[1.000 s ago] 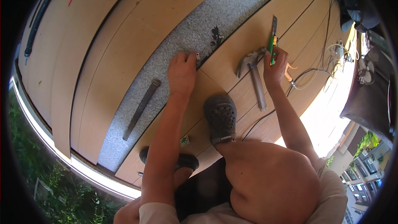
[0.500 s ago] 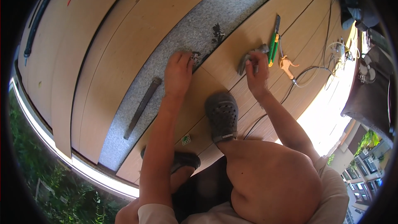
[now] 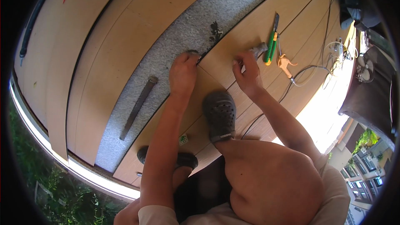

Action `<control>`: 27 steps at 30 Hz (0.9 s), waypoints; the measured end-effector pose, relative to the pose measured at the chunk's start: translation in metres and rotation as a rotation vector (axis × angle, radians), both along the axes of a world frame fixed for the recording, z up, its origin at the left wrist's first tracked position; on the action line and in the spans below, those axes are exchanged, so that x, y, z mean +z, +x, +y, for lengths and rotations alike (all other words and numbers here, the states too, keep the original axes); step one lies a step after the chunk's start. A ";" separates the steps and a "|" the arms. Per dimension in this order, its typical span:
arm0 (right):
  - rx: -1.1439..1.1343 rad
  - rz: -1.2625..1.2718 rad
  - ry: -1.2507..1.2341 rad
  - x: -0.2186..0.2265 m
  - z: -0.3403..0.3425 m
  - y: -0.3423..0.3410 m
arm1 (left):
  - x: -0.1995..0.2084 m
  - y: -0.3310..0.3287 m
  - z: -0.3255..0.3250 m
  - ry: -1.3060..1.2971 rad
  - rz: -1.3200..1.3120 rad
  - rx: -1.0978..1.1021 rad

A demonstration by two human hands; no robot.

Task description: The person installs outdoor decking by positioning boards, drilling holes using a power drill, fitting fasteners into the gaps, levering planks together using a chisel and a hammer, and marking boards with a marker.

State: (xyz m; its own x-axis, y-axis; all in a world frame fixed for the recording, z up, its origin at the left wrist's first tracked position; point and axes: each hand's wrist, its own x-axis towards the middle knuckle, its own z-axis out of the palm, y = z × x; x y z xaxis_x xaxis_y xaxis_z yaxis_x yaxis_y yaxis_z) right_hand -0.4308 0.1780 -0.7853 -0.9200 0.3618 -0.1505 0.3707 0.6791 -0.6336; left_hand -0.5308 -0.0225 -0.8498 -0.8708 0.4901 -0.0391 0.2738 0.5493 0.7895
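Observation:
My left hand [image 3: 183, 75] is closed at the joint between a grey speckled strip [image 3: 166, 54] and the brown floor board [image 3: 221, 64]. Its fingertips pinch by a small dark piece [image 3: 192, 52], mostly hidden, that I cannot make out. Over the board, my right hand [image 3: 249, 75] is curled with thumb and fingers drawn together; whatever they hold is too small to name. Just past its knuckles a crumpled grey lump [image 3: 260, 49] shows, the rest covered by the hand. Right of that lies a green and yellow utility knife [image 3: 271, 48], blade out.
A dark flat bar [image 3: 138, 108] lies on the grey strip. An orange trigger-handled tool [image 3: 285, 64] with a black cord lies at right. My clog [image 3: 219, 114] stands on the boards, near a small green-dotted square [image 3: 183, 139]. A dark tube [image 3: 35, 21] lies far left.
My right hand has shifted left, away from the utility knife, and the grey lump's end stays beside the knife. My left hand's fingers have turned down over the board's edge.

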 end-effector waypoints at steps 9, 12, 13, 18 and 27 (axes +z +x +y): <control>0.535 0.189 -0.011 -0.024 -0.011 -0.068 | 0.007 0.008 -0.013 -0.040 -0.081 0.121; 0.612 0.102 0.060 -0.029 -0.014 -0.079 | 0.006 0.014 -0.010 -0.029 -0.085 0.143; 0.616 0.101 0.059 -0.029 -0.014 -0.081 | 0.006 0.015 -0.009 -0.028 -0.091 0.150; 0.667 0.044 0.071 -0.030 -0.016 -0.086 | 0.001 0.013 -0.010 -0.060 -0.078 0.152; 0.652 0.058 0.046 -0.029 -0.014 -0.085 | 0.004 0.008 -0.008 -0.060 -0.139 0.110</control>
State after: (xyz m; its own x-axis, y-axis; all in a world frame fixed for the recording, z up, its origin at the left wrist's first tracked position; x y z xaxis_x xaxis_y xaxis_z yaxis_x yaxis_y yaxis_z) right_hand -0.5154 0.1644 -0.8146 -0.9591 -0.2677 -0.0914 -0.1599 0.7796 -0.6055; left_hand -0.5232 -0.0307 -0.8462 -0.9031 0.3854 -0.1892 0.0999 0.6171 0.7805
